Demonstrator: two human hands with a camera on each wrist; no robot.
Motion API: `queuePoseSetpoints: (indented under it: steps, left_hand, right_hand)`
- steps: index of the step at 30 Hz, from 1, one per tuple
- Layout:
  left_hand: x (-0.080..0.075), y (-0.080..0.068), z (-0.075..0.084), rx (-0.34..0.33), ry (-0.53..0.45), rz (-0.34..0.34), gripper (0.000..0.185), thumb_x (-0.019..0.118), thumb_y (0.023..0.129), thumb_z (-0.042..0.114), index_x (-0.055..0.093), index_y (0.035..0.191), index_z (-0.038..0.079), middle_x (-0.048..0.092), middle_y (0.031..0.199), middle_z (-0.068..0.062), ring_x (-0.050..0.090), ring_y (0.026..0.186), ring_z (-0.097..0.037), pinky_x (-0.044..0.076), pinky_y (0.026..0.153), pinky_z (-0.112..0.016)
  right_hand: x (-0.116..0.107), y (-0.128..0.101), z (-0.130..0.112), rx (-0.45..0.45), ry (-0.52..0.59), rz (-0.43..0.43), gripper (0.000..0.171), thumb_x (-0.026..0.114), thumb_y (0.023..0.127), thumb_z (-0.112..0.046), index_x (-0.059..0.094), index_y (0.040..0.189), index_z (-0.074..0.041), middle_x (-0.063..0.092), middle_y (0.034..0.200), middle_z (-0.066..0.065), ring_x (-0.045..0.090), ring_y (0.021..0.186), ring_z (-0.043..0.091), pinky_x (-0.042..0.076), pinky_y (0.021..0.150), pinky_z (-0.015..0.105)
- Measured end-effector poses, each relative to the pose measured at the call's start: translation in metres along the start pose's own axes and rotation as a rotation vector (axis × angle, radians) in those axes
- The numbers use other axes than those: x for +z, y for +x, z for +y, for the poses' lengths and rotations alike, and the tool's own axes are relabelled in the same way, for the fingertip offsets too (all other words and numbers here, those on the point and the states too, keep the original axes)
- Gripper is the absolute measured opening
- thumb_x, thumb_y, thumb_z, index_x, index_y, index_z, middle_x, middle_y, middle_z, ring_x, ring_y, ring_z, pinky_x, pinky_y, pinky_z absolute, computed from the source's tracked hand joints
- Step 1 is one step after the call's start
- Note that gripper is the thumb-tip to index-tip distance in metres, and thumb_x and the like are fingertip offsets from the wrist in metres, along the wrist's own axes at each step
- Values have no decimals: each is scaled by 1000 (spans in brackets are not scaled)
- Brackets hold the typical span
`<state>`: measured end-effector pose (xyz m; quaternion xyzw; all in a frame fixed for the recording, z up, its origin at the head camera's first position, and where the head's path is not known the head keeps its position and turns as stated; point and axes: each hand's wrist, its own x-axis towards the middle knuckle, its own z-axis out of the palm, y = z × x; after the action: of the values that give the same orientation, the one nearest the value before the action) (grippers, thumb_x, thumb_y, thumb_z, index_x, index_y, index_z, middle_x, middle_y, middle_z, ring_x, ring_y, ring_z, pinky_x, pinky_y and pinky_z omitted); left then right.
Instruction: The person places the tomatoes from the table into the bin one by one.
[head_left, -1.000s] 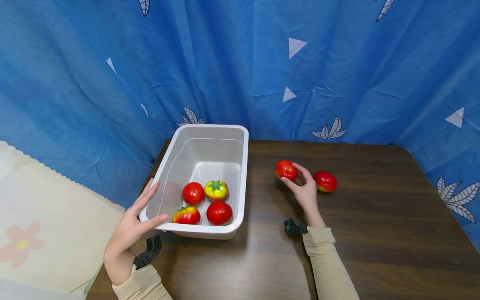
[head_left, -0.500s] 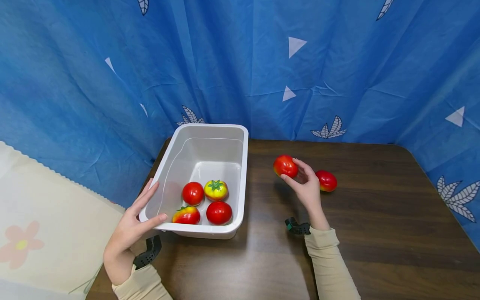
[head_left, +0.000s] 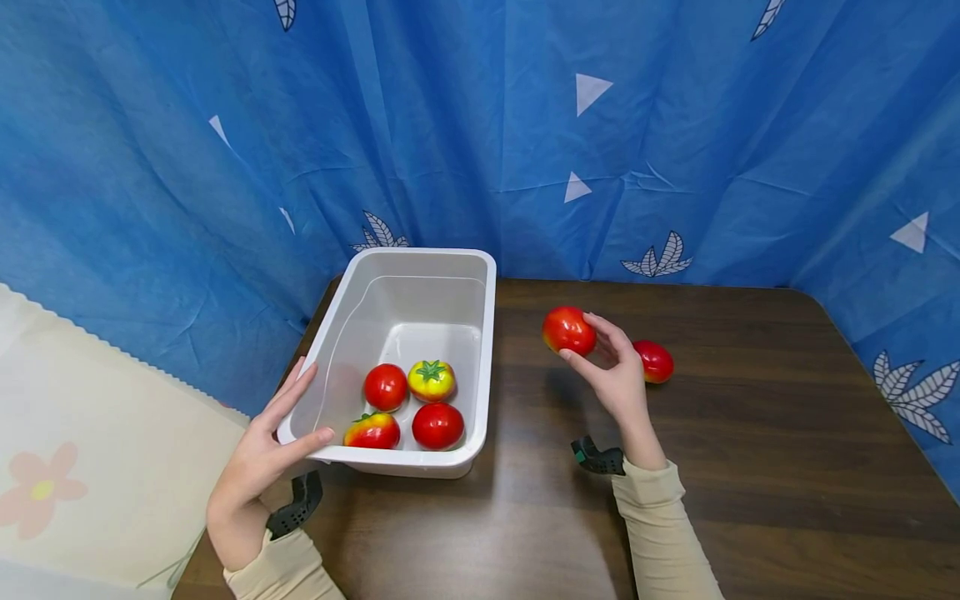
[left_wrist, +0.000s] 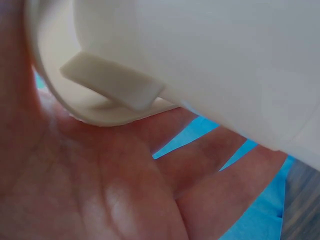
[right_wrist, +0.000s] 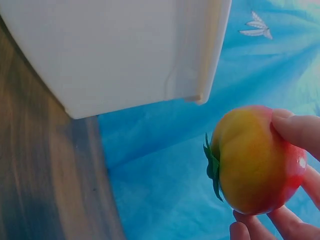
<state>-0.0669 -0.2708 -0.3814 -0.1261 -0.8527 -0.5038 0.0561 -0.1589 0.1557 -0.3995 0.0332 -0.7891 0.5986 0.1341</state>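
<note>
From the head camera, the right hand point(head_left: 617, 375) pinches a red tomato point(head_left: 569, 330) in its fingertips above the dark table point(head_left: 750, 467), at about three o'clock from the white bin point(head_left: 486, 350); a second loose tomato point(head_left: 655, 361) lies on the table just behind that hand. The left hand point(head_left: 262, 450) rests with straight fingers along the bin's near-left corner, thumb over the rim, steadying it. Four tomatoes sit at the bin's six o'clock end, so the free floor at twelve o'clock looks the better landing spot. The left wrist camera shows the palm point(left_wrist: 100, 190) pressed under the bin's lip point(left_wrist: 112, 82). In the right wrist camera the fingertips point(right_wrist: 297, 130) grip the tomato's point(right_wrist: 252, 160) sides only, so a low, gentle release seems wise.
</note>
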Motion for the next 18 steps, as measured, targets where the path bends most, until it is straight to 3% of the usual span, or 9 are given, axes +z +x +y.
queuePoseSetpoints:
  steps: [8,14,18]
  left_hand:
    - [0,0,0,-1,15,3,81,71,77,-4,33,147,12,15,156,-4,24,132,-11,37,87,-14]
    - [-1,0,0,-7,20,0,81,71,77,-3,33,147,13,15,156,-1,24,132,-12,36,87,-14]
    - [-1,0,0,-9,30,-2,81,71,77,-3,33,147,13,15,156,0,24,133,-13,35,87,-15]
  right_hand:
    - [0,-12,-34,-54,-6,-16,53,72,81,-4,53,130,-2,48,135,15,49,118,31,40,95,52]
    - [0,-17,-43,-94,-19,-22,53,73,80,-4,54,130,-3,50,135,12,51,118,26,44,91,31]
    - [-1,-18,-41,-108,23,-35,55,74,79,-3,55,130,-6,50,136,8,50,118,23,45,91,30]
